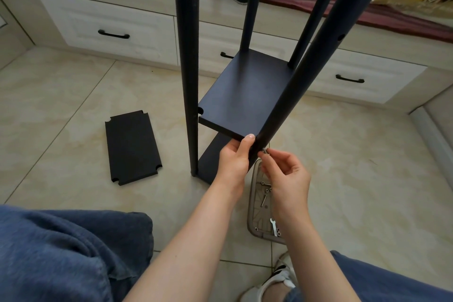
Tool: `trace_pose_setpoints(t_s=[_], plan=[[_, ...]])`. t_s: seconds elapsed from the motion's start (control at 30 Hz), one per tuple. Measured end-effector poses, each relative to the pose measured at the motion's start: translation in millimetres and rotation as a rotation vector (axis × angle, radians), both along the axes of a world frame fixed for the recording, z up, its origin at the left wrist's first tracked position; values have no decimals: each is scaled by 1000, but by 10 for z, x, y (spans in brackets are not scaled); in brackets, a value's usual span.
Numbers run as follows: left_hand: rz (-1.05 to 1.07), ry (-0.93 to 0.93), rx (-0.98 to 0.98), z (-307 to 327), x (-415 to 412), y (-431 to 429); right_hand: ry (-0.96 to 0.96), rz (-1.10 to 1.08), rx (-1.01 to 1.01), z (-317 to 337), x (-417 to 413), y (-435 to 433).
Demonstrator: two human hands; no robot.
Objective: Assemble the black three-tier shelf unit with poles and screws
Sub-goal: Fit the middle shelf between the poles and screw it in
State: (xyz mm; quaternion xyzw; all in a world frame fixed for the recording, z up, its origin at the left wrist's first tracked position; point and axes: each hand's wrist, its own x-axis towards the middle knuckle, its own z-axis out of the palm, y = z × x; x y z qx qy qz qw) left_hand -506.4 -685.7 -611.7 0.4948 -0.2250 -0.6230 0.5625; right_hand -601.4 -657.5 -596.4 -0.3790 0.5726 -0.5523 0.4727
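Observation:
The black shelf unit stands on the tiled floor with several upright poles. Its middle shelf board (247,95) sits between them, above a lower board (210,162). My left hand (234,157) grips the near corner of the middle board where it meets the near right pole (316,56). At that pole's side, my right hand (284,171) pinches a small metal screw (265,151). A third black board (133,147) with notched corners lies flat on the floor to the left.
A grey tray (256,208) with loose screws, nuts and a small wrench (274,227) lies on the floor under my right wrist. White drawers with black handles (114,34) line the wall behind. My legs in blue jeans fill the bottom of the view.

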Motion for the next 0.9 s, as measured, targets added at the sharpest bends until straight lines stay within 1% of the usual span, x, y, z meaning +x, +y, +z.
trace_pose_setpoints(t_s=[0.17,0.33,0.47,0.53,0.9], plan=[[-1,0,3,4,1,0,43,8,2,15,-24,-6],[5,-9,6,0,-6,2,189,-10,-36,8,15,21],[7,-4,5,-1,-2,6,79,-28,-17,16,23,28],[5,-3,4,-6,1,3,57,-28,-11,21,20,26],[-2,-11,1,9,4,3,66,-14,3,33,18,-27]])
